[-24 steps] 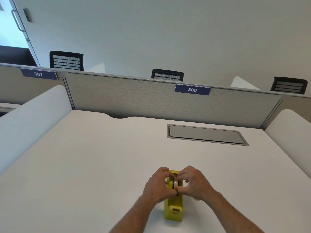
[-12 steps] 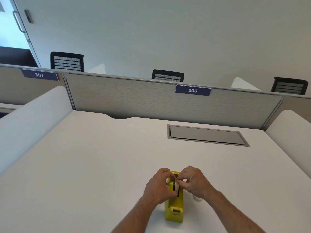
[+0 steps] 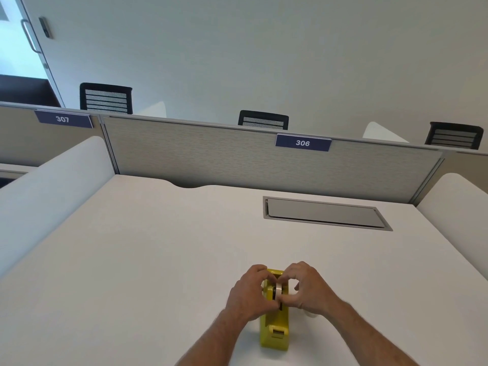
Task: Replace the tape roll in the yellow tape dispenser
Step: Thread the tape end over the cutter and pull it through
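Observation:
The yellow tape dispenser (image 3: pixel 274 331) stands on the white desk (image 3: pixel 158 260) near its front edge, cutter end toward me. A whitish tape roll (image 3: pixel 278 292) sits upright in the dispenser's slot. My left hand (image 3: pixel 248 295) pinches the roll from the left with thumb and curled fingers. From the right, my right hand (image 3: pixel 309 291) pinches it the same way. The roll's lower half is hidden inside the dispenser and behind my fingers.
A small pale object (image 3: pixel 309 313) lies on the desk just under my right wrist, mostly hidden. A grey cable hatch (image 3: pixel 324 213) is set into the desk at the back right. Partition panels (image 3: pixel 237 154) close off the desk's far side.
My right fingers have shifted off the top of the roll, so more of its rim shows between my thumbs. The dispenser stays in place.

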